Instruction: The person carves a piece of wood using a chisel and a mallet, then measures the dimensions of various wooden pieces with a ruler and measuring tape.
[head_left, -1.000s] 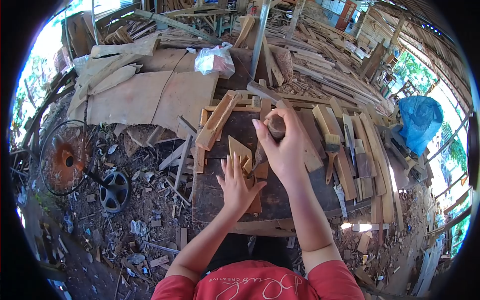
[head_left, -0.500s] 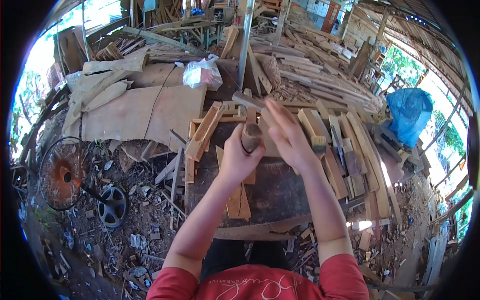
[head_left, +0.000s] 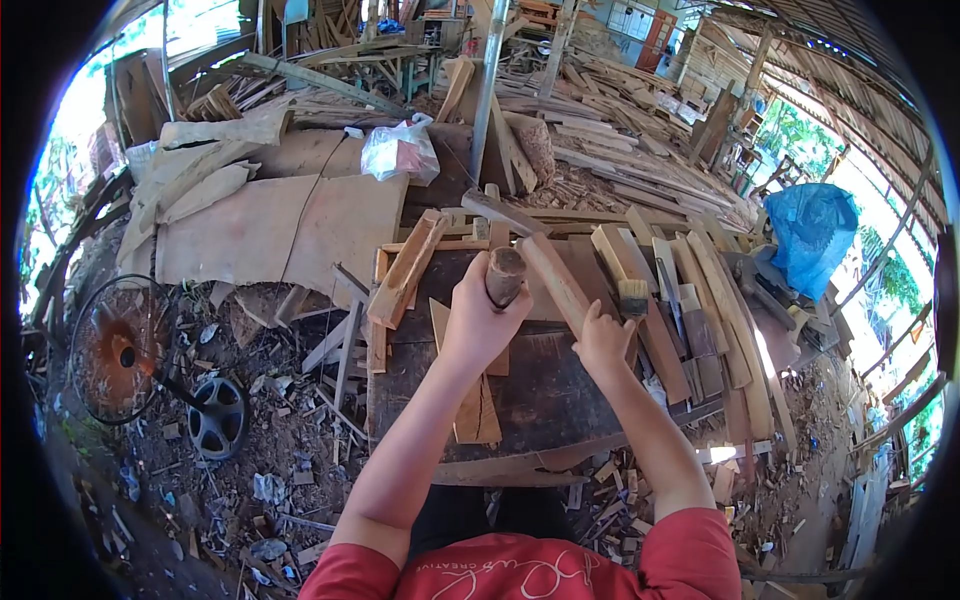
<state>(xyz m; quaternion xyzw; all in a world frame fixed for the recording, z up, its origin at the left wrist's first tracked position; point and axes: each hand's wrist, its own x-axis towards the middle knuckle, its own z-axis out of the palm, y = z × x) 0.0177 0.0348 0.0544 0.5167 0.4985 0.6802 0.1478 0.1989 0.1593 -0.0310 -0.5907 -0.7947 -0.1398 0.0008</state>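
Note:
My left hand [head_left: 483,315] is wrapped round a thick, round wooden handle [head_left: 506,270], its blunt top end facing up at me. Whatever lies below the fist is hidden. My right hand [head_left: 605,338] is at the near end of a squared wooden bar [head_left: 555,282], fingers partly curled against it and the index finger raised. The bar slants away to the far left, where its end meets a greyish wooden block [head_left: 502,213]. Under my hands is a dark, worn workbench [head_left: 410,390]. A cracked flat board [head_left: 477,412] lies below my left forearm.
Left on the bench is a hollowed wooden trough [head_left: 410,268]. A paintbrush [head_left: 632,295] and several wood strips [head_left: 735,300] lie on the right. Beyond are a white plastic bag [head_left: 400,152] and a blue tarp [head_left: 812,235]. A fan [head_left: 125,350] stands left over scrap-strewn ground.
My right hand has drawn back toward me and down along the bar, from flat with straight fingers to partly curled, uncovering the bar. My left hand keeps its grip almost in place.

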